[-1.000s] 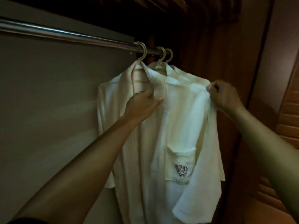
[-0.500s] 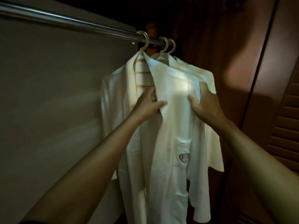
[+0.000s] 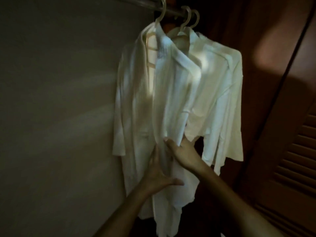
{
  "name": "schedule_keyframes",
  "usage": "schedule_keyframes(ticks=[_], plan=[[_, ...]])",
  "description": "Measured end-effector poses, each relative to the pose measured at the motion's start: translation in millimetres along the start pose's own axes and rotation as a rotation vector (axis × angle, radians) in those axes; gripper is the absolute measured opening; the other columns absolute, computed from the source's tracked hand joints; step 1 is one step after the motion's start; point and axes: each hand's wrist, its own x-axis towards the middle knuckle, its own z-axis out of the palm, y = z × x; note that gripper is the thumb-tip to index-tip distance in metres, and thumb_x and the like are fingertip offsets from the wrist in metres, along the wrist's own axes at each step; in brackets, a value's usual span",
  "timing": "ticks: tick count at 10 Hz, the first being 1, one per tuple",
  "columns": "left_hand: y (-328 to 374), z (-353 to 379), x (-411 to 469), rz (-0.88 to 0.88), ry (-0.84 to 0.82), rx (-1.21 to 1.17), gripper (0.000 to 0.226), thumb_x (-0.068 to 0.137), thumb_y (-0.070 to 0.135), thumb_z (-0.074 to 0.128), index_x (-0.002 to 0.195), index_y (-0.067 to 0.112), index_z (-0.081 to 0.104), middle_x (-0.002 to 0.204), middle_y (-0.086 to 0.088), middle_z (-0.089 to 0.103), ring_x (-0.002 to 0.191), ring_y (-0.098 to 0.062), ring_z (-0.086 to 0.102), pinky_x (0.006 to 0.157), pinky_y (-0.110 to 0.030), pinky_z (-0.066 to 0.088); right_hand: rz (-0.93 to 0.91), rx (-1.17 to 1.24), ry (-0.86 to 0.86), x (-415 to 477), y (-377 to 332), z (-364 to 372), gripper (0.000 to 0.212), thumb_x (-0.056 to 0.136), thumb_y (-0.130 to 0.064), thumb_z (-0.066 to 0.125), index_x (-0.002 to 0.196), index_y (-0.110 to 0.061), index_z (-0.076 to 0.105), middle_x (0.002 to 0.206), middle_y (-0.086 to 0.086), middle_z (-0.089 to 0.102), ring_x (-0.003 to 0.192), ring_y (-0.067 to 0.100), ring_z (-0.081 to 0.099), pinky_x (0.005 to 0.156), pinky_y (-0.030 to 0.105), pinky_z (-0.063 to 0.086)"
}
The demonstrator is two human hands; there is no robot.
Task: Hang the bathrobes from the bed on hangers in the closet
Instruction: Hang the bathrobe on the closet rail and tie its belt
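Currently the white bathrobes (image 3: 172,100) hang on pale hangers (image 3: 185,19) from the closet rod (image 3: 172,12). Left hand (image 3: 159,173) rests flat, fingers straight, on the front edge. Right hand (image 3: 183,151) reaches under the fabric, grip indiscernible. Grey wall (image 3: 51,100) at left, louvred door (image 3: 294,159) at right.

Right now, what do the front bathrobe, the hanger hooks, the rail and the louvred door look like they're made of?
Front bathrobe: thin woven cloth, cream and matte, probably cotton; it hangs in soft folds.
Hanger hooks: pale, smooth, moulded look, likely plastic, though blur leaves it open.
Rail: probably metal, going by a faint sheen.
Louvred door: reddish-brown wood or wood-look, slatted.
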Motion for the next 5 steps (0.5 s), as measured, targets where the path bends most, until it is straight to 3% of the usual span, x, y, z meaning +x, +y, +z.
schedule_keyframes(ticks=[1,2,3,4,5], plan=[[-4.0,19.6,-0.9,0.042,0.524,0.014,0.044,0.091,0.049,0.071,0.121,0.017,0.072,0.118,0.003,0.073,0.095,-0.001,0.066,0.088,-0.017,0.053,-0.122,0.005,-0.167,-40.2,-32.5,43.1,0.069,0.095,-0.035,0.064,0.155,-0.027,0.031,0.144,-0.011,0.051,0.129,-0.007,0.049,0.107,0.016,0.039],[12.7,21.8,-2.3,0.126,0.963,0.035,0.026,0.095,0.005,0.069,0.114,-0.014,0.066,0.104,-0.023,0.071,0.092,-0.025,0.068,0.088,-0.020,0.049,-0.239,0.018,-0.354,-67.2,-42.2,63.2,0.089,0.090,-0.026,0.069,0.161,-0.030,0.014,0.157,-0.018,0.034,0.143,-0.007,0.031,0.113,0.013,0.031],[-33.1,-49.4,-44.0,-0.193,0.931,-0.324,0.030,0.096,0.004,0.068,0.124,-0.006,0.064,0.112,-0.016,0.069,0.108,-0.027,0.068,0.088,-0.014,0.041,-0.170,0.087,-0.342,-74.7,-5.2,68.8,0.074,0.092,-0.013,0.062,0.157,-0.032,0.031,0.154,-0.024,0.039,0.140,-0.013,0.032,0.114,0.011,0.029],[-47.0,-75.8,-50.0,-0.282,0.656,-0.099,0.046,0.089,0.010,0.078,0.131,0.008,0.060,0.120,-0.006,0.067,0.109,-0.020,0.064,0.092,-0.030,0.048,0.058,0.035,-0.334,-70.5,68.7,78.8,0.061,0.092,-0.011,0.058,0.147,-0.033,0.046,0.144,-0.021,0.050,0.135,-0.005,0.044,0.112,0.018,0.036],[-53.0,-105.8,-70.1,-0.271,0.596,-0.213,0.057,0.084,0.012,0.084,0.135,0.010,0.061,0.119,-0.002,0.068,0.109,-0.019,0.066,0.091,-0.032,0.051,0.271,-0.119,-0.420,-60.1,139.7,88.4,0.055,0.093,-0.015,0.056,0.146,-0.024,0.047,0.144,-0.007,0.053,0.136,0.011,0.049,0.106,0.020,0.038]])
